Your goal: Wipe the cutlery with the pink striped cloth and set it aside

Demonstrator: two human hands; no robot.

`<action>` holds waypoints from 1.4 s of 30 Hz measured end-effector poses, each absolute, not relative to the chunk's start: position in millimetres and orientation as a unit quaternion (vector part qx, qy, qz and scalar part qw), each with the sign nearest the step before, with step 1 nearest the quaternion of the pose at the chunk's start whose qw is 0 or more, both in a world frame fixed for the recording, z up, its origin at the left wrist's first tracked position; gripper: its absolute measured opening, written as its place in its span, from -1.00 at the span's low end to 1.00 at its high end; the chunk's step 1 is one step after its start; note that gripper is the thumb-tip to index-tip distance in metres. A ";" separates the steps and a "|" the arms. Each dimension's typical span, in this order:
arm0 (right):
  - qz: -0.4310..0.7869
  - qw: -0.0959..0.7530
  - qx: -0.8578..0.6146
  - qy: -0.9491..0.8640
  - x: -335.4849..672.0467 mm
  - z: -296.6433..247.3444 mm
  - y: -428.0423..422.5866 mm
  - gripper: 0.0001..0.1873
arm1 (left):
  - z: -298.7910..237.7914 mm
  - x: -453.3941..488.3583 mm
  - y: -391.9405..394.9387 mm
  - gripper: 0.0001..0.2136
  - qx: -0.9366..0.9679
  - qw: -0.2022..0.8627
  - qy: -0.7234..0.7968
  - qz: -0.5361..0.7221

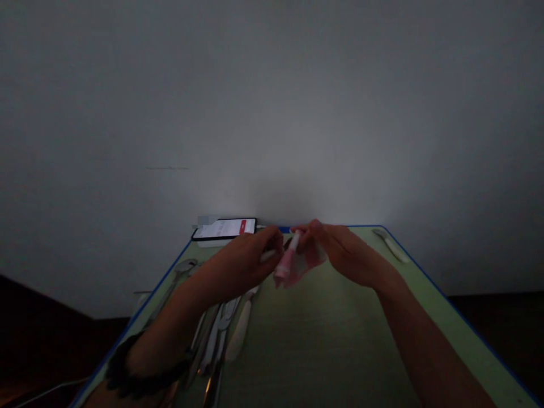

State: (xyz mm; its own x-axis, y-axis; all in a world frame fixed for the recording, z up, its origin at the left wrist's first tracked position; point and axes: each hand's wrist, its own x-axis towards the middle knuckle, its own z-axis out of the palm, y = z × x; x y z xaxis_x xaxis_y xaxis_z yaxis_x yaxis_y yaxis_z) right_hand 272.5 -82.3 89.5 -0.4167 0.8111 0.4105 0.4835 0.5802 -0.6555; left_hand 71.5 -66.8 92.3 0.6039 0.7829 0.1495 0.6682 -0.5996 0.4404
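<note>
So from where I'm standing, the person's got both bare hands up over the far end of the counter (pixel 323 340), with a pink-and-white cloth (pixel 285 266) bunched up right in the gap between them. The right hand (pixel 346 252) is pinching the cloth, thumb side up, and the fabric sits at its fingertips, with one loose bit drooping below the fingers. The left hand (pixel 249 252) is curled tight around what looks like a white handle (pixel 268 255), and the gathered end of the cloth is just beside those fingers. It's pretty dim in here and that spot is small and blurry, so don't hold me to the handle, and I can't tell what's wrapped inside the cloth.

There's a black beaded bracelet (pixel 131 368) on the left wrist. Under and beside that forearm there's a bunch of metal tools (pixel 223 323) laid lengthwise, partly hidden by the arm, with a wrench-like head (pixel 186 265) poking out on the far side and a chunky cream handle (pixel 239 331) on the near side. A phone (pixel 227 228) with its screen lit is at the far left corner, by the wall (pixel 272 113). Over at the far right corner, well apart from the tool pile, is a white-handled utensil (pixel 395 247), lying near the blue edging.
</note>
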 end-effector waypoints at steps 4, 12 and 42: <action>0.176 0.466 -0.451 -0.741 270.9 80.7 -74.1 -0.63 | 98.6 72.0 -71.7 -0.91 0.869 0.162 0.417 0.214; 0.136 0.443 -0.431 -0.774 277.4 78.8 -68.4 -0.80 | 96.7 64.5 -70.3 -0.91 0.885 0.194 0.382 0.182; 0.260 0.127 -0.481 -0.828 305.7 106.1 -95.6 -0.62 | 98.5 76.3 -87.3 -0.86 0.920 0.190 0.331 0.090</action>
State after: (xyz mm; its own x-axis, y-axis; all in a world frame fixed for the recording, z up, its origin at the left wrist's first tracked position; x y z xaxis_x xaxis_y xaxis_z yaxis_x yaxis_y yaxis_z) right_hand 305.7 -95.6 106.1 -0.5054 0.8620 -0.0389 0.7295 0.4027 -0.5529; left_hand 76.3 -87.3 98.5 0.7650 0.6428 0.0393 0.5744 -0.7087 0.4095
